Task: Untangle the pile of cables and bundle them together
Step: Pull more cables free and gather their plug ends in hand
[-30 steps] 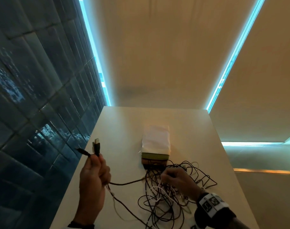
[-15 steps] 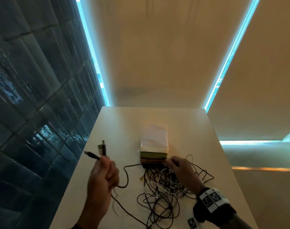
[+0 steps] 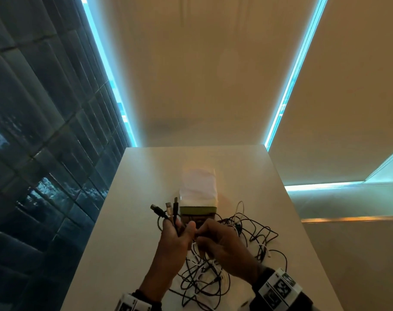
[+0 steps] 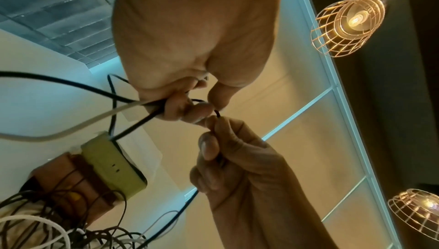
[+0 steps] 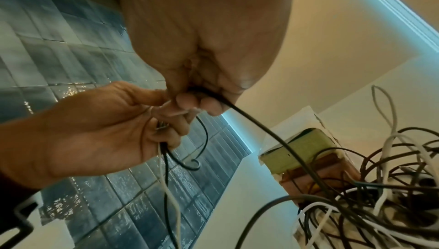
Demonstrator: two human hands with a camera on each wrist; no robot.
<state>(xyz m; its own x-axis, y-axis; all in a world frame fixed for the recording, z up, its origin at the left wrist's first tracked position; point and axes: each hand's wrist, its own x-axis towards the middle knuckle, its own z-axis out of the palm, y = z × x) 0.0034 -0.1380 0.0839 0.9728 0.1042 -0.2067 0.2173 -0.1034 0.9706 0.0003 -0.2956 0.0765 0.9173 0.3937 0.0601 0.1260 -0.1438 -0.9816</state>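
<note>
A tangle of black and white cables lies on the white table near its front edge. My left hand is raised over the pile and grips three cable ends, whose plugs stick up out of the fist. In the left wrist view the left hand has its fingers curled round black and white cords. My right hand is right beside it and pinches a thin black cable that runs down into the cable pile. The right hand's fingertips touch the left hand's.
A stack of small boxes, white over green over brown, stands just behind the pile, with cables lying against its front. A dark tiled wall runs along the table's left edge. The table's right edge drops off. Wire pendant lamps hang overhead.
My left hand has moved right and closer to the pile, and now holds three plug ends instead of two. My right hand has lifted off the pile to meet it.
</note>
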